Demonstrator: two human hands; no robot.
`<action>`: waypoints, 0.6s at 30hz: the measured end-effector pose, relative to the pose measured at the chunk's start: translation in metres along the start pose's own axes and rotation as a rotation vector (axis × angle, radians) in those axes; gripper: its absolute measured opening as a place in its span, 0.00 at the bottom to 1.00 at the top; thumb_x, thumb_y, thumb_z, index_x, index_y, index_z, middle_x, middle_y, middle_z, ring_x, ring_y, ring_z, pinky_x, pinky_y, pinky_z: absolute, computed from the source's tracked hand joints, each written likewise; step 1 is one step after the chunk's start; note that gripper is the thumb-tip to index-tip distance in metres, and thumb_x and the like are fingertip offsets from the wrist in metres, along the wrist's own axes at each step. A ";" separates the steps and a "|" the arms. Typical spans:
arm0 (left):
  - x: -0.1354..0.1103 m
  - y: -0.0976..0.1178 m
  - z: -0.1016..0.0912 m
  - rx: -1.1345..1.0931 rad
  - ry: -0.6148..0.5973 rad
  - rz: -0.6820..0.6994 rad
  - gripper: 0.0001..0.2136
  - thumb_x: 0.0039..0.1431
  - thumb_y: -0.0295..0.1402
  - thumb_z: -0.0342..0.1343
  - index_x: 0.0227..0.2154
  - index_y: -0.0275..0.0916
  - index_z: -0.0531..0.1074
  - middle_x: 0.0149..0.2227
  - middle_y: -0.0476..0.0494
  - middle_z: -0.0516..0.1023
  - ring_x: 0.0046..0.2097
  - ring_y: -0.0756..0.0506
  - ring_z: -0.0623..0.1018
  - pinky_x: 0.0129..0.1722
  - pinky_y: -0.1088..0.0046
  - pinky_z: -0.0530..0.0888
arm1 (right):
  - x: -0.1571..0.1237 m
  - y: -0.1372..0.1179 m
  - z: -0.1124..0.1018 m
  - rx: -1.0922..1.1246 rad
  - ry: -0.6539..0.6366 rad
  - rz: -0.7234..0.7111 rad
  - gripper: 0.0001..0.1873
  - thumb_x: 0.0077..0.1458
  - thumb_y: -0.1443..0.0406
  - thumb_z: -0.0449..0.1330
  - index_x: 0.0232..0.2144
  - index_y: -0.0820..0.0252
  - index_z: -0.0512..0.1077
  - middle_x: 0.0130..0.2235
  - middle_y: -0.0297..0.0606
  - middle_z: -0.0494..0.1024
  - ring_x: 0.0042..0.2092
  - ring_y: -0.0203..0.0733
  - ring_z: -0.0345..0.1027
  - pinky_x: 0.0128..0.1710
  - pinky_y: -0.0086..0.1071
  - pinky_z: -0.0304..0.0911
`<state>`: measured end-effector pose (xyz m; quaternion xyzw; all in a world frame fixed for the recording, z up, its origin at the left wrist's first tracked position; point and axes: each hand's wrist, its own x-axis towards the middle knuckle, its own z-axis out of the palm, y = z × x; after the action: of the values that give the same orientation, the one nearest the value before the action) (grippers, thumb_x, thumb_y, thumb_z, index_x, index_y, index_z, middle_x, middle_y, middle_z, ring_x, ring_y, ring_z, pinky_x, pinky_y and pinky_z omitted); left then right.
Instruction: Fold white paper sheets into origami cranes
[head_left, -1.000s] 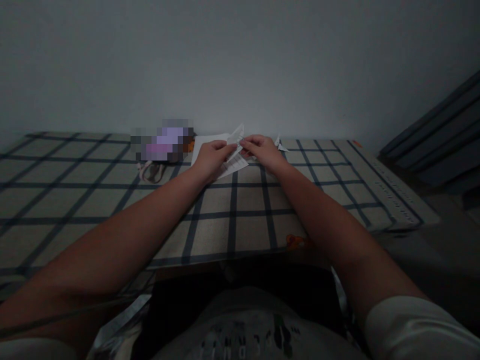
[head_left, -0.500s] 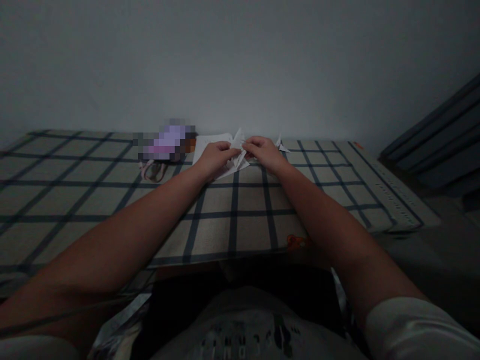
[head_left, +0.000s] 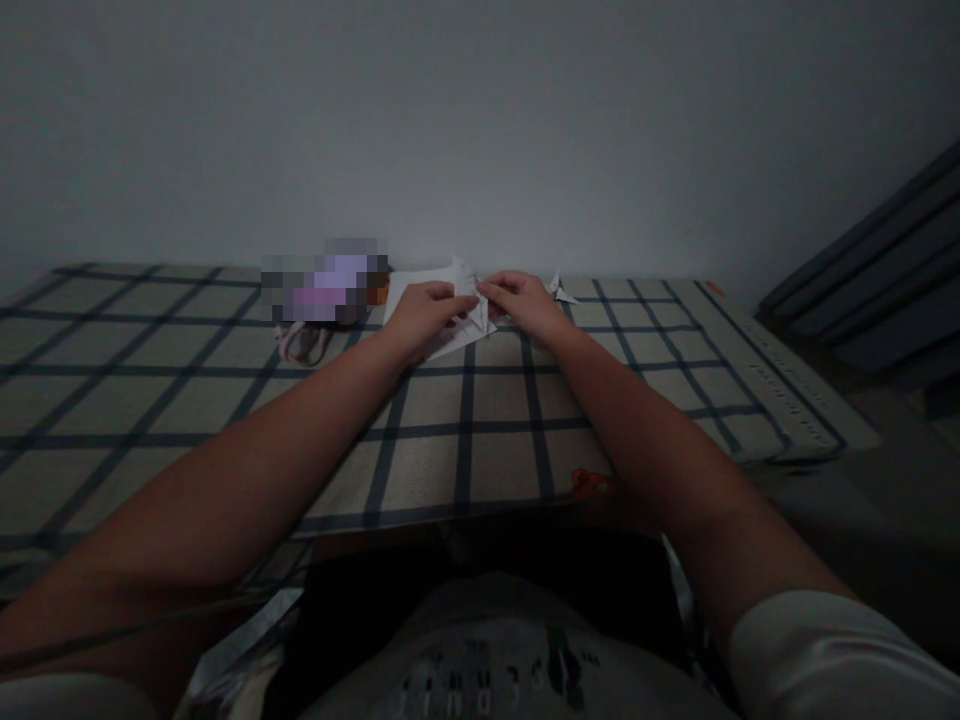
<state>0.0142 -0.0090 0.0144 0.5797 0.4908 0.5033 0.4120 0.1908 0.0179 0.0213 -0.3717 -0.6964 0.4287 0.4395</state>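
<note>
Between my hands is a folded white paper (head_left: 466,275) with pointed flaps, held just above flat white sheets. My left hand (head_left: 428,312) pinches its left side, thumb and fingers closed on it. From the other side my right hand (head_left: 523,300) grips the paper's right edge between thumb and forefinger. Under my left hand lie white paper sheets (head_left: 412,285), partly covered. A small folded paper crane (head_left: 561,288) with pointed tips stands just beyond my right hand. Fine folds are too dim to make out.
A checked cloth (head_left: 495,460) covers the table, which meets a grey wall (head_left: 480,130). At the left sits a blurred purple item (head_left: 341,280) with a pinkish strap (head_left: 304,345). Dark folded fabric (head_left: 885,260) hangs at the right.
The folded paper has turned between my fingers, its upper point shifting left and its flap showing wider. Both hands have moved slightly left, still holding it.
</note>
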 end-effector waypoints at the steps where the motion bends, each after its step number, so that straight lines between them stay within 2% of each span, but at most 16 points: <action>1: 0.001 0.000 -0.001 0.008 0.026 0.026 0.11 0.45 0.40 0.67 0.25 0.37 0.77 0.25 0.46 0.76 0.27 0.50 0.71 0.27 0.74 0.65 | 0.000 0.000 0.000 -0.001 -0.008 0.011 0.11 0.58 0.59 0.63 0.29 0.61 0.73 0.25 0.31 0.72 0.28 0.31 0.65 0.30 0.26 0.64; 5: 0.005 -0.004 -0.003 0.016 0.089 0.092 0.13 0.47 0.42 0.66 0.24 0.37 0.75 0.26 0.46 0.76 0.29 0.49 0.72 0.29 0.74 0.67 | -0.001 0.002 0.001 -0.007 -0.053 0.036 0.14 0.56 0.57 0.65 0.27 0.62 0.72 0.25 0.31 0.72 0.27 0.31 0.64 0.29 0.26 0.62; 10: 0.005 -0.006 -0.001 0.013 0.110 0.096 0.13 0.47 0.42 0.65 0.22 0.38 0.74 0.25 0.47 0.75 0.28 0.49 0.72 0.28 0.74 0.67 | 0.001 0.008 -0.001 -0.043 -0.057 0.003 0.16 0.55 0.55 0.65 0.26 0.62 0.72 0.25 0.32 0.73 0.28 0.32 0.65 0.29 0.27 0.61; 18: 0.003 -0.002 0.001 -0.037 0.114 0.055 0.11 0.47 0.40 0.65 0.23 0.38 0.73 0.25 0.48 0.73 0.28 0.50 0.70 0.27 0.75 0.67 | 0.002 0.009 -0.002 -0.143 -0.089 -0.079 0.16 0.59 0.56 0.62 0.25 0.61 0.71 0.23 0.31 0.71 0.27 0.32 0.63 0.28 0.27 0.57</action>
<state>0.0151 -0.0059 0.0124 0.5557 0.4879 0.5554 0.3803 0.1932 0.0236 0.0144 -0.3551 -0.7581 0.3761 0.3971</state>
